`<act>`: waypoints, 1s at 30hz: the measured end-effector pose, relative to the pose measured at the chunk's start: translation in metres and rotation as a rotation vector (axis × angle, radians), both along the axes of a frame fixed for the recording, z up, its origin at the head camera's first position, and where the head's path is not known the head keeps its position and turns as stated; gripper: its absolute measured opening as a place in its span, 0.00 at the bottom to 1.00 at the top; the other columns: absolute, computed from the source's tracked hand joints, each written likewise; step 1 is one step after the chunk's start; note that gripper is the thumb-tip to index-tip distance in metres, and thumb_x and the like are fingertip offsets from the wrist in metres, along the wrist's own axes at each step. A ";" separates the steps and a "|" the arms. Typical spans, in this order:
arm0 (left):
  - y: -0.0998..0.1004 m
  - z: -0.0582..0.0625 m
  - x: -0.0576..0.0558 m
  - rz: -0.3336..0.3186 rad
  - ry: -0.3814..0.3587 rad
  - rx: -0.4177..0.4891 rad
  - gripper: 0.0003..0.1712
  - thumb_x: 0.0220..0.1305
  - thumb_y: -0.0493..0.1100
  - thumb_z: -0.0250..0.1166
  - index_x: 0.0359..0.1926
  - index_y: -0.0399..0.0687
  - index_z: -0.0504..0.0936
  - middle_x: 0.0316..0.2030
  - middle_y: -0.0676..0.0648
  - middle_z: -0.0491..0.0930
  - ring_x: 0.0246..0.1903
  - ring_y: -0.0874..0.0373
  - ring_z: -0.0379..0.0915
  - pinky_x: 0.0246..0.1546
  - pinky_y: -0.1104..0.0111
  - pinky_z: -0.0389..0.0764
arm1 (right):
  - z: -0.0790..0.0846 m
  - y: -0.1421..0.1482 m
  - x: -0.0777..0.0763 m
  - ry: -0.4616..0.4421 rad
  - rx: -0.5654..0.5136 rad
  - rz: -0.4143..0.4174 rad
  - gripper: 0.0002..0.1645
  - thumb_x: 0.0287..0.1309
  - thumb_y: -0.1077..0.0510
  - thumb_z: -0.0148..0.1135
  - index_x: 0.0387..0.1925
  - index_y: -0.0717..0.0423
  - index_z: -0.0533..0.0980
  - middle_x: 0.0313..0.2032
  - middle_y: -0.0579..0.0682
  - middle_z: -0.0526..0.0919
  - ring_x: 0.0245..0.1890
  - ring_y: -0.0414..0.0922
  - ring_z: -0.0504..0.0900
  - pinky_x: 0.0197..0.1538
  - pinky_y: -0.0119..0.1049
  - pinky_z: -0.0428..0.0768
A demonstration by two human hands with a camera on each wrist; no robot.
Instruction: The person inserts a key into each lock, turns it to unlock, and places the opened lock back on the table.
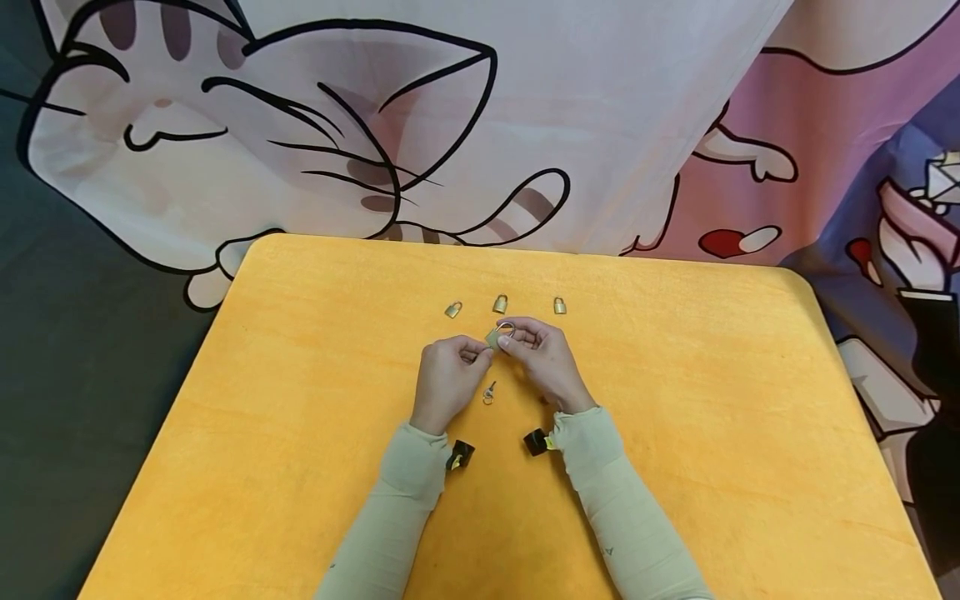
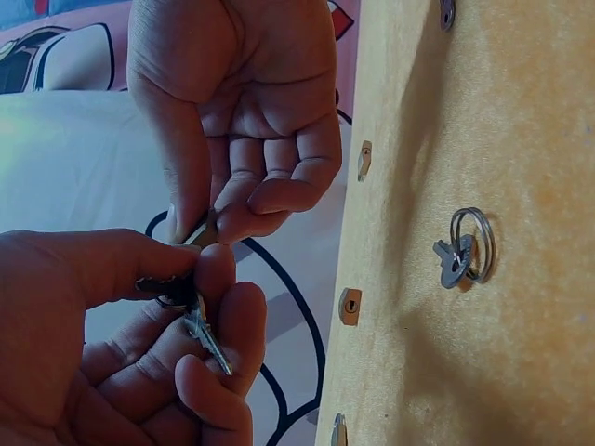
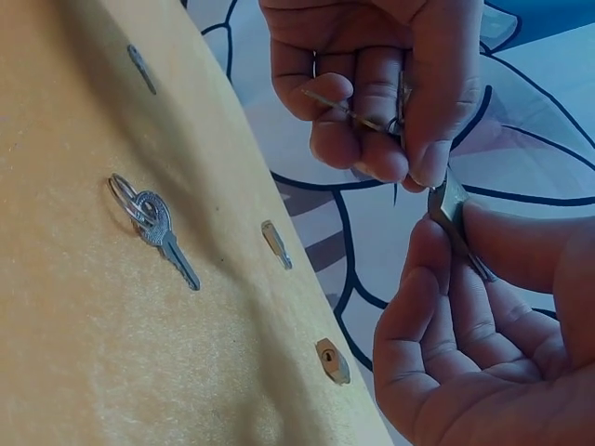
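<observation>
Over the table, my right hand grips a small brass padlock between thumb and fingers, its shackle toward the palm side. My left hand pinches a key at the lower end of the padlock body, fingertips right against it. A second key dangles from the same bunch below the left fingers, seen in the left wrist view; the pinched key is mostly hidden by thumb and finger. On the table under the hands lies another keyring with a key.
Three more brass padlocks lie in a row beyond the hands: a left one, a middle one and a right one. The yellow table ends at a cartoon-printed curtain.
</observation>
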State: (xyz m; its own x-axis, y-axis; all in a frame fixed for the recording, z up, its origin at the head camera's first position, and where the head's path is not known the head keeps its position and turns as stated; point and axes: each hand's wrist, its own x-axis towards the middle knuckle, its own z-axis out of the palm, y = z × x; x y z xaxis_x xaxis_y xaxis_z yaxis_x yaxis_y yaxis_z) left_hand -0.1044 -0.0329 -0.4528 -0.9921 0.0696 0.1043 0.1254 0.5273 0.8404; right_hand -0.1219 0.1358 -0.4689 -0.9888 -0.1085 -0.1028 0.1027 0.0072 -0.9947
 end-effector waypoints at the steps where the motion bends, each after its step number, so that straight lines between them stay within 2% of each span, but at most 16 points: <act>1: 0.000 0.000 0.000 -0.001 0.000 0.000 0.04 0.61 0.40 0.72 0.32 0.43 0.89 0.24 0.51 0.85 0.21 0.65 0.78 0.24 0.67 0.80 | 0.000 0.000 0.000 -0.004 -0.006 -0.005 0.18 0.64 0.64 0.66 0.54 0.68 0.79 0.34 0.52 0.84 0.33 0.51 0.79 0.34 0.32 0.76; 5: 0.001 -0.001 0.000 0.001 -0.002 -0.002 0.04 0.61 0.39 0.73 0.31 0.43 0.89 0.23 0.51 0.85 0.20 0.65 0.78 0.24 0.68 0.79 | 0.001 0.000 0.000 -0.036 -0.037 -0.024 0.16 0.64 0.64 0.67 0.51 0.69 0.81 0.35 0.51 0.86 0.35 0.41 0.83 0.42 0.33 0.81; 12: 0.004 -0.001 0.000 -0.002 0.008 0.001 0.03 0.60 0.39 0.73 0.31 0.43 0.90 0.22 0.53 0.85 0.20 0.66 0.79 0.24 0.68 0.79 | 0.002 -0.001 0.000 -0.088 -0.098 -0.034 0.15 0.65 0.65 0.66 0.49 0.71 0.82 0.39 0.49 0.88 0.42 0.41 0.86 0.50 0.33 0.82; 30: 0.007 0.000 0.002 0.011 0.001 -0.024 0.05 0.60 0.41 0.74 0.31 0.44 0.90 0.23 0.53 0.86 0.20 0.67 0.79 0.22 0.70 0.78 | 0.004 -0.003 0.000 -0.117 -0.107 -0.047 0.14 0.64 0.66 0.65 0.49 0.71 0.82 0.44 0.52 0.88 0.47 0.41 0.85 0.52 0.33 0.81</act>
State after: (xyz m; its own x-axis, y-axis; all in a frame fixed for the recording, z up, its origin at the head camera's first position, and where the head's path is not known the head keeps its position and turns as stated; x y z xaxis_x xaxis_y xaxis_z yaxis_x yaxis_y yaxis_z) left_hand -0.1020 -0.0264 -0.4531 -0.9928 0.0608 0.1036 0.1199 0.5488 0.8273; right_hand -0.1220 0.1332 -0.4652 -0.9750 -0.0793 -0.2076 0.2152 -0.1053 -0.9709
